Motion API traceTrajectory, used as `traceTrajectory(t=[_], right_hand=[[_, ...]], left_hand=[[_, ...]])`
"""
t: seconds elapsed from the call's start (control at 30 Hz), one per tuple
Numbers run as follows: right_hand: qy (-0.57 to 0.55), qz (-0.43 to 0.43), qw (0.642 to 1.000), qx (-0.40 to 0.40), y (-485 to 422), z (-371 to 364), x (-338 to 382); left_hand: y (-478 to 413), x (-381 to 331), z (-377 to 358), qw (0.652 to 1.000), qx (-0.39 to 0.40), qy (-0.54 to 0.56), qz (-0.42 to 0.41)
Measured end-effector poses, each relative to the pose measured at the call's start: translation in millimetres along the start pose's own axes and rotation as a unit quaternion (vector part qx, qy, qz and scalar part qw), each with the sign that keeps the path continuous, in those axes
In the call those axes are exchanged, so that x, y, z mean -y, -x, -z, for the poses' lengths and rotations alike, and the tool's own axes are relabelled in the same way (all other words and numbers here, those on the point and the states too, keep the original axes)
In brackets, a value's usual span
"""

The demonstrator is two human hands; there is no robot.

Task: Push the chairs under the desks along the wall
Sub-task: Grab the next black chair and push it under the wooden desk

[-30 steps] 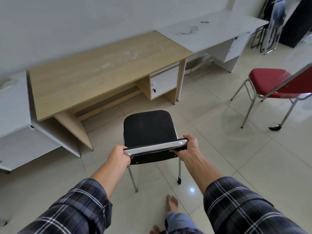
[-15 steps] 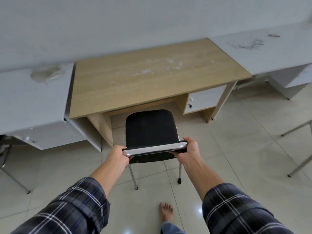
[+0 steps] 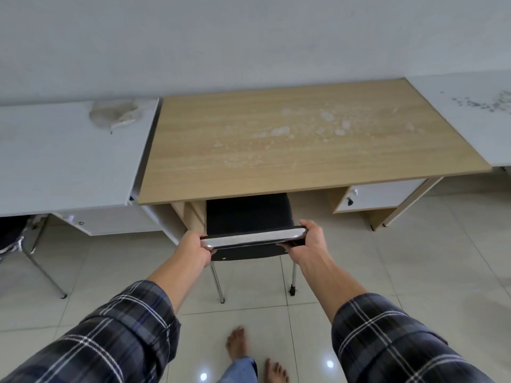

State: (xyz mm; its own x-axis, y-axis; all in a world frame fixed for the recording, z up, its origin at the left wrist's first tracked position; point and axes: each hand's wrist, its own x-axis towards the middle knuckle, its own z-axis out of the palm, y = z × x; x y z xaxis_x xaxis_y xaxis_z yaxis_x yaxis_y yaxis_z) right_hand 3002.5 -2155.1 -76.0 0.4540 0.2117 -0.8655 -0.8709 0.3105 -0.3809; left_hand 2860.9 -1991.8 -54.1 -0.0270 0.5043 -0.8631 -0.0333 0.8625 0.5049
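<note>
A black chair (image 3: 247, 214) with chrome legs stands in front of the wooden desk (image 3: 304, 139), and the front of its seat is hidden under the desk's edge. My left hand (image 3: 196, 248) grips the left end of the chair's backrest top. My right hand (image 3: 307, 240) grips the right end. Both arms in plaid sleeves are stretched forward. The rear legs and part of the seat are still out on the floor tiles.
A white desk (image 3: 63, 158) adjoins on the left, with another dark chair (image 3: 16, 239) tucked beneath it. A second white desk (image 3: 475, 117) adjoins on the right. The wooden desk has a white drawer unit (image 3: 378, 197) at its right side. My bare feet (image 3: 237, 345) stand on glossy tiles.
The chair has gone forward from the open floor to the wooden desk, and its seat front now lies under the desktop. Both hands kept their hold on the backrest. The red chair has left the view.
</note>
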Motion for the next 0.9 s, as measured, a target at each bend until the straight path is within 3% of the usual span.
traceTrajectory(t=[0.53,0.9], right_hand=[[0.030,0.006,0.999,-0.037,-58.9,-112.6,9.4],[0.064,0.027,0.997,-0.043,-56.1,-115.1,9.1]], left_hand=[[-73.0,-89.2,-57.8,0.999,0.000,-0.024,-0.032],[-80.3,-87.7,-58.9,0.998,-0.002,-0.040,-0.043]])
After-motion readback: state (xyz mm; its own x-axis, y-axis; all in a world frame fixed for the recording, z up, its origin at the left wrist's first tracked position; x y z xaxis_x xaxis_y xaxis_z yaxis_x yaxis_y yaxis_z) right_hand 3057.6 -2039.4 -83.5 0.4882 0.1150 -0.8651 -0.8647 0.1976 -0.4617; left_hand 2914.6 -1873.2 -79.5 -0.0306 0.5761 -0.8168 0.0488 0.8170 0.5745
